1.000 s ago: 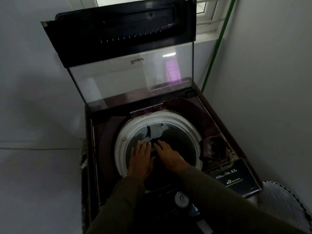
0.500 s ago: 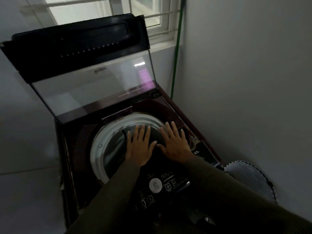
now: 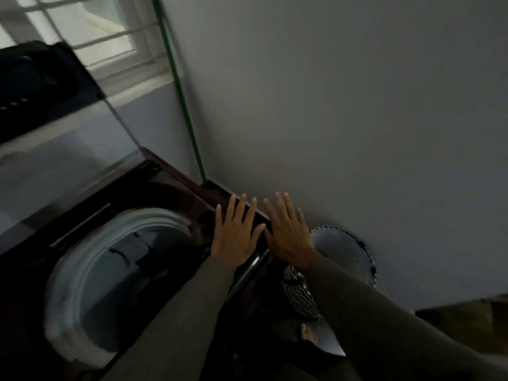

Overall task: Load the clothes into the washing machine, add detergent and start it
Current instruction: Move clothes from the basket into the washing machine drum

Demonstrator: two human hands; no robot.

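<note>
The dark maroon top-loading washing machine [image 3: 176, 171] stands at the lower left with its glass lid [image 3: 55, 149] raised. Its white drum rim [image 3: 68, 270] is in view, and pale and dark clothes [image 3: 137, 248] lie inside the drum. My left hand [image 3: 236, 232] is flat, fingers spread, over the machine's right edge, holding nothing. My right hand [image 3: 288, 232] is beside it, also flat and spread, just past the machine's right side. Both arms wear olive sleeves. No detergent is visible.
A grey wall [image 3: 357, 105] runs close along the machine's right side. A green pipe [image 3: 184, 100] goes down the corner. A barred window [image 3: 96, 28] is at the top left. A scalloped grey basket [image 3: 343, 248] and a black-and-white patterned cloth [image 3: 299, 295] sit at the lower right.
Both hands came up out of the drum and moved right to the machine's right edge. The view swung right, so the machine now lies at the lower left.
</note>
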